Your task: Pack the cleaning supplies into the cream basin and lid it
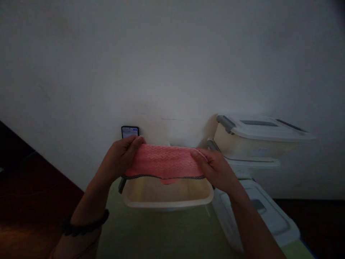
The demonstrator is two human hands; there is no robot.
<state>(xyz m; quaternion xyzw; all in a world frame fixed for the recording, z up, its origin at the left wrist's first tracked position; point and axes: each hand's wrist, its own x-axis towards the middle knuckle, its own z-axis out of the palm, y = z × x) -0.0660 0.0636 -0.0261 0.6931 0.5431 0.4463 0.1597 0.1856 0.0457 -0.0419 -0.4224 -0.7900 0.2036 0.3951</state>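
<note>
A pink cloth [164,160] with a dark patterned edge is stretched between my two hands, folded into a wide strip. My left hand [122,154] pinches its left end, thumb on top. At the right end, my right hand [212,163] grips it the same way, fingers behind the fabric. Below and behind the cloth stands a cream plastic bin [168,204] without its lid, its far side hidden by the cloth. The visible part of its inside shows no contents.
Behind my left hand, a phone [130,131] leans upright on the wall. Lidded bins [250,144] with grey latches are stacked at the right. A pale lid [269,205] lies in front of them on the green table [161,233]. A white wall [172,64] rises behind.
</note>
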